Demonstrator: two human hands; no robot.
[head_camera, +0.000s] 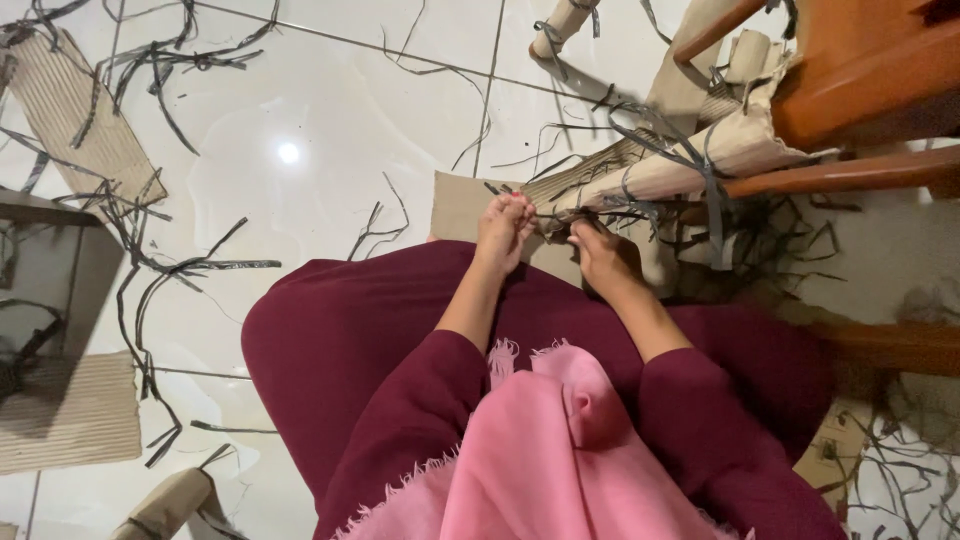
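Observation:
My left hand and my right hand meet just above my knees, fingers pinched on a thin dark strap that runs between them. The strap leads to a bundle of rolled brown cardboard bound with grey straps, lying tilted against a wooden chair. Both arms wear maroon sleeves, and a pink cloth hangs over my lap. What the fingertips do with the strap is too small to tell.
Loose dark strap offcuts litter the white tiled floor. Corrugated cardboard sheets lie at upper left and lower left. More cardboard rolls sit at the top. Wooden chair rails cross the right side.

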